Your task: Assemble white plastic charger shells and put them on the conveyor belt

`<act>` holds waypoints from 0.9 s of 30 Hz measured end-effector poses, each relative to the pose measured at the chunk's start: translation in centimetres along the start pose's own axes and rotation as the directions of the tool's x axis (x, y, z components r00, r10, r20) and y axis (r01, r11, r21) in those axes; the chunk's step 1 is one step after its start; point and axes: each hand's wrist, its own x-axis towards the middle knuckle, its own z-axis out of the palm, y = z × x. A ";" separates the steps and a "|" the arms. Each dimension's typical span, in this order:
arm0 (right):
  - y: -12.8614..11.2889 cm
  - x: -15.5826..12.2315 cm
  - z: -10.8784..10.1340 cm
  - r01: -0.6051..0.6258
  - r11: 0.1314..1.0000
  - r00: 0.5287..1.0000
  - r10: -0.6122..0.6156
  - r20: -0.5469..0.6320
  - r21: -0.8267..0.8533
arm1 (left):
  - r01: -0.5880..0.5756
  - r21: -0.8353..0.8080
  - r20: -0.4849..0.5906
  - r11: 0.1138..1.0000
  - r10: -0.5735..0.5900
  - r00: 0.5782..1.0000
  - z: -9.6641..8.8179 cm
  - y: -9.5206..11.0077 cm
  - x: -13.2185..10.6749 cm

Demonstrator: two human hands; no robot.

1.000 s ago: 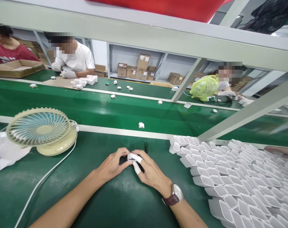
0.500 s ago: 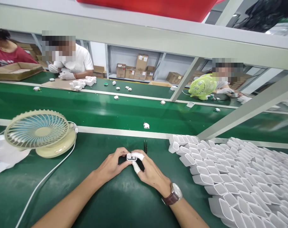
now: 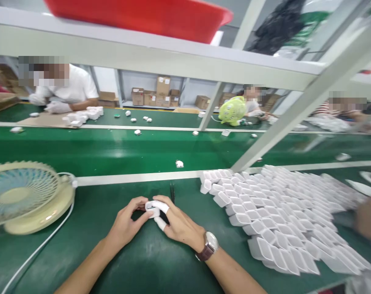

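Between my two hands, above the green bench (image 3: 136, 265), is a small white plastic housing (image 3: 154, 212) with an opening that shows a dark inside. My left hand (image 3: 128, 218) grips its left side between thumb and fingers. On the other side my right hand (image 3: 179, 220), with white covers on thumb and forefinger, pinches the same housing. Just beyond the right hand lie dark tweezers (image 3: 172, 192). Many white open-ended sleeves (image 3: 252, 216) stand in packed rows to the right.
A cream fan (image 3: 29, 200) with a white cable (image 3: 47, 241) stands at left. Beyond the bench runs a green conveyor (image 3: 136, 151) carrying small white parts (image 3: 179, 163). A slanted post (image 3: 265, 134) rises at right. Co-workers sit across; a blurred arm (image 3: 369, 216) shows at the right edge.
The view has swung to the right, so most things appear further left. The housing has tilted in my hands and shows more of its white face. Another person's arm has appeared at right.
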 end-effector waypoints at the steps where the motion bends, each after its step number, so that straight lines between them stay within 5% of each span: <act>1: 0.1 0.0 0.1 0.000 0.998 1.000 0.001 -0.020 0.056 | 0.015 -0.037 -0.003 0.999 -0.015 1.000 0.0 0.0 0.1; 6: 1.2 0.2 1.6 -0.005 0.887 0.981 0.095 -0.172 0.462 | 0.141 -0.370 0.098 0.918 -0.112 0.989 -0.1 0.7 0.3; 11: 1.4 0.2 2.6 -0.116 0.689 0.966 0.247 -0.081 0.715 | 0.351 -0.507 0.271 0.787 -0.241 0.932 -0.7 1.3 0.4; 16: 0.9 0.3 2.3 -0.136 0.611 0.961 0.274 -0.047 0.780 | 0.383 -0.575 0.262 0.723 -0.281 0.923 -0.8 1.6 0.7; 27: 2.0 0.4 2.1 -0.210 0.642 0.956 0.292 0.019 0.737 | 0.334 -0.677 0.138 0.656 -0.332 0.933 0.1 3.4 1.4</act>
